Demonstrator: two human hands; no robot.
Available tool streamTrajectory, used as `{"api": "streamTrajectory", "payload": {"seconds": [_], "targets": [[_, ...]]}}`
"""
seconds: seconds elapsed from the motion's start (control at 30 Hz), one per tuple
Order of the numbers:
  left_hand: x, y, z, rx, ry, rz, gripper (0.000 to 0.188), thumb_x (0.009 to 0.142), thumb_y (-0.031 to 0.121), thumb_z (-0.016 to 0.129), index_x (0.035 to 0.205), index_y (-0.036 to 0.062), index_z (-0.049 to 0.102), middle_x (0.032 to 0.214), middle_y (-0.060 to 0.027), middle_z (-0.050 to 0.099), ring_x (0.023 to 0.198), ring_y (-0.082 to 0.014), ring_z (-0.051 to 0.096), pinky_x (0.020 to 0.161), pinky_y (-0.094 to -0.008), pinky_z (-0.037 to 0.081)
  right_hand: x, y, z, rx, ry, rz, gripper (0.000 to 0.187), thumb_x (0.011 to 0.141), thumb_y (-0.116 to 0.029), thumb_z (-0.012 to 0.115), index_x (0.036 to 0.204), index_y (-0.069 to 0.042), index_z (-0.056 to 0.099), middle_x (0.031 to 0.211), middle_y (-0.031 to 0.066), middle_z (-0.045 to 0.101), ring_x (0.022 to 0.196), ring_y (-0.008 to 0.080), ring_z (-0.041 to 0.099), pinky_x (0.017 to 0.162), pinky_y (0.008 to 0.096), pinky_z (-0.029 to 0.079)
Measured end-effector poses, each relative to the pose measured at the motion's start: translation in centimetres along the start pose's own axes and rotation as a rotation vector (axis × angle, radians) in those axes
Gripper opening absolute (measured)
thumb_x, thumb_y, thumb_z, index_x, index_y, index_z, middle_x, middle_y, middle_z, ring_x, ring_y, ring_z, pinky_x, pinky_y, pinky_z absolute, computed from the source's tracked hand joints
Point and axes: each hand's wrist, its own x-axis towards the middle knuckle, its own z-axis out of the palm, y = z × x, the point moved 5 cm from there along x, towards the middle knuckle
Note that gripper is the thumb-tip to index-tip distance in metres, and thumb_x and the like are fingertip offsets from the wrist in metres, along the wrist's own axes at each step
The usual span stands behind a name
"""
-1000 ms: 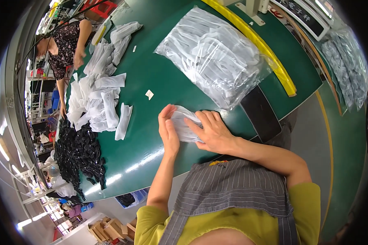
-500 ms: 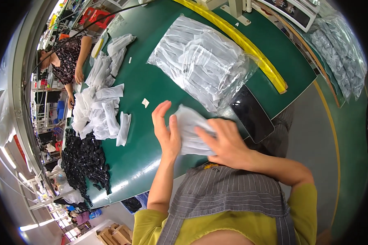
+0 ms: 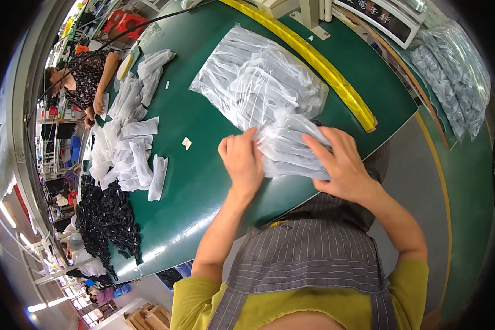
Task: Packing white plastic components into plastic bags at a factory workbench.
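Holding a bundle of white pouches (image 3: 291, 148) over the green table (image 3: 195, 181), beside the big clear bag (image 3: 247, 71). Left hand (image 3: 242, 162) grips its left edge; right hand (image 3: 344, 162) clasps the right, thumb on top. Even, light pressure should keep pouches aligned.

Between left hand (image 3: 243, 164) and right hand (image 3: 342, 165) sits the bundle (image 3: 290, 147), before the bag (image 3: 250, 71); packets (image 3: 129, 140) lie left on the tabletop (image 3: 184, 102).

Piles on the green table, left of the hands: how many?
2: white packets at the table's left side, and black pieces just below them in the picture. Both lie left of the left hand; anything under them is hidden.
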Motion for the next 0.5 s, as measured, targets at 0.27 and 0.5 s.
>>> {"api": "streamTrajectory", "payload": {"seconds": [0.27, 0.5], "targets": [[0.1, 2.6, -1.7, -0.254, 0.036, 0.266, 0.042, 0.073, -0.011, 0.064, 0.114, -0.0018, 0.063, 0.07, -0.0077, 0.058, 0.055, -0.0226, 0.052, 0.053, -0.0337, 0.043, 3.8, -0.3, 2.8, -0.037, 0.044, 0.183, 0.081, 0.069, -0.018, 0.078, 0.142, -0.006, 0.044, 0.13, 0.0239, 0.045, 0.115, 0.0402, 0.045, 0.098, 0.047, 0.038], [1.4, 3.8, -2.8, -0.37, -0.18, 0.523, 0.059, 0.069, -0.004, 0.067, 0.127, -0.0001, 0.061, 0.065, -0.0022, 0.049, 0.056, -0.0186, 0.051, 0.052, -0.0333, 0.042, 8.0, -2.0, 7.9, -0.049, 0.159, 0.062, 0.083, 0.07, -0.025, 0.078, 0.142, -0.004, 0.043, 0.137, 0.0266, 0.042, 0.118, 0.0433, 0.046, 0.095, 0.0496, 0.039]]}}
